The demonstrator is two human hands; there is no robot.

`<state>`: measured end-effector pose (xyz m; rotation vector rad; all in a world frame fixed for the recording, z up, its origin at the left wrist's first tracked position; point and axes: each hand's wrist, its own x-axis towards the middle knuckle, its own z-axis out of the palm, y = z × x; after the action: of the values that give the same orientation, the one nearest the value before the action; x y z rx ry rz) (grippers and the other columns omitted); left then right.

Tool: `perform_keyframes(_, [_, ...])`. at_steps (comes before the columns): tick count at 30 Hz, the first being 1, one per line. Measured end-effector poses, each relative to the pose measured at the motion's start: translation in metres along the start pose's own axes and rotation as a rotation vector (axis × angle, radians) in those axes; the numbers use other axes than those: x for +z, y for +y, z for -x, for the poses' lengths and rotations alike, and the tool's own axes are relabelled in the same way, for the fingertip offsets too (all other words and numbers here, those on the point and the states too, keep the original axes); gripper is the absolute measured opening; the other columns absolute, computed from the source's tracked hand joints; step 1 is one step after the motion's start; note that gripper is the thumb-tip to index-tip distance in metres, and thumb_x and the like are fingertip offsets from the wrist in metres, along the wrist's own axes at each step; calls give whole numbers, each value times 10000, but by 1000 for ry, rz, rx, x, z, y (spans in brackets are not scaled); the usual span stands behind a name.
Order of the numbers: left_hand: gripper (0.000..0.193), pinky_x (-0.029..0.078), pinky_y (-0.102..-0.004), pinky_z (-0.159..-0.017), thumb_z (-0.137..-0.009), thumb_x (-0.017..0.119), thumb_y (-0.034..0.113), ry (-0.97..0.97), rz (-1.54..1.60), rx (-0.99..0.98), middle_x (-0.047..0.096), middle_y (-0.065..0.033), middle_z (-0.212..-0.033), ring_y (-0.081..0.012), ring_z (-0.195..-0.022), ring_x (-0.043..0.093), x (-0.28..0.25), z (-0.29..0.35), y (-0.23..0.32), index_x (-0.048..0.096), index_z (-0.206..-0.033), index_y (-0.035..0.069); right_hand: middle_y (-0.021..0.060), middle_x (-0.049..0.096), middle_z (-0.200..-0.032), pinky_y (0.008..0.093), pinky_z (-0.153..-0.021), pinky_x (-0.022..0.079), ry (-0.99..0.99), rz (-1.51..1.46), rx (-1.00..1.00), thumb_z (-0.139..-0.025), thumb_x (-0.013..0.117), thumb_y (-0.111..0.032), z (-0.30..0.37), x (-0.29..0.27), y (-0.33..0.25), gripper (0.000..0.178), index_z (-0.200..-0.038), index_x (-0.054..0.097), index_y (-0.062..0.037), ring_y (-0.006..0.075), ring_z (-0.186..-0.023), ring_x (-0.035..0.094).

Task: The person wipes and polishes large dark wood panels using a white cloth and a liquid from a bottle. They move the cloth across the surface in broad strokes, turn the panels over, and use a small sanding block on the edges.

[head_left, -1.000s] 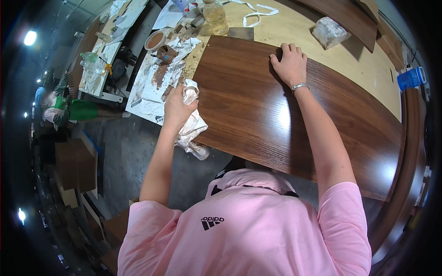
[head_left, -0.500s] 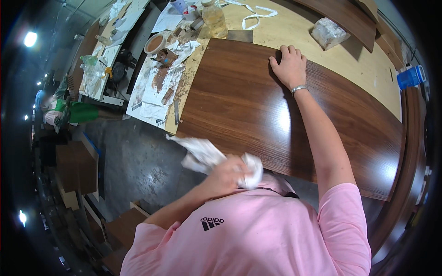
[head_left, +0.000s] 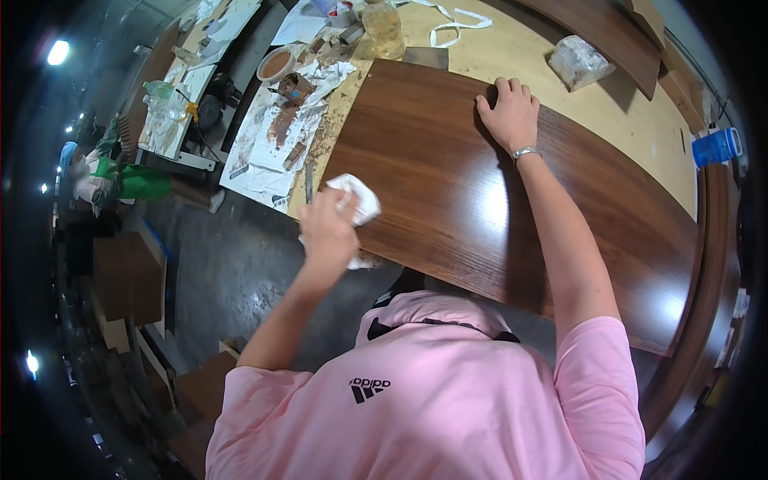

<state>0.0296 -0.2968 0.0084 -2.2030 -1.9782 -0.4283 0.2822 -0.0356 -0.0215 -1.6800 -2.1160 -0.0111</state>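
A dark brown wood-grain panel (head_left: 432,168) with a curved far edge lies flat on the worktable in front of me. My left hand (head_left: 330,228) is closed round a white cloth (head_left: 364,202) at the panel's near left corner. Part of the cloth sticks out past the fingers over the panel, and another part hangs below the hand. At the panel's far edge rests my right hand (head_left: 512,118), palm down, fingers stretched out and thumb apart.
Left of the panel are stained white papers (head_left: 260,156), a tub of brown paste (head_left: 276,64) and a scraper (head_left: 310,182). A clear jar (head_left: 382,32) and a plastic-wrapped bundle (head_left: 578,62) stand farther back. A blue jug (head_left: 716,147) is at right. Another person (head_left: 100,176) is far left.
My left hand has swung forward and left with the white cloth, from near my chest to the panel's near left corner. My right hand keeps its place on the far edge.
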Motion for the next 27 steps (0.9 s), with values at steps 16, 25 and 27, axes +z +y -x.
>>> perform_keyframes(16, [315, 414, -429, -824, -750, 680, 15, -74, 269, -193, 582, -102, -958, -281, -942, 583, 7, -13, -17, 727, -1059, 57, 147, 615, -1125, 466, -998, 398, -18, -15, 9, -857, 635, -391, 4, 1, -1, 420, -1093, 635, -44, 316, -1114, 554])
perform_keyframes(25, [708, 424, -434, -973, -695, 837, 266, -225, 61, -273, 513, -163, -1233, -331, -1164, 510, -12, -36, -17, 586, -1287, -29, 145, 619, -1113, 467, -1000, 394, -27, -12, 8, -864, 624, -392, 0, 3, 0, 421, -1099, 635, -43, 311, -1121, 550])
perform_keyframes(27, [704, 419, -435, -979, -701, 831, 265, -235, 77, -274, 506, -162, -1245, -331, -1173, 501, -14, -38, -16, 582, -1290, -30, 148, 620, -1105, 466, -997, 395, -20, -15, 11, -863, 624, -393, -1, 4, 0, 420, -1096, 633, -43, 312, -1118, 551])
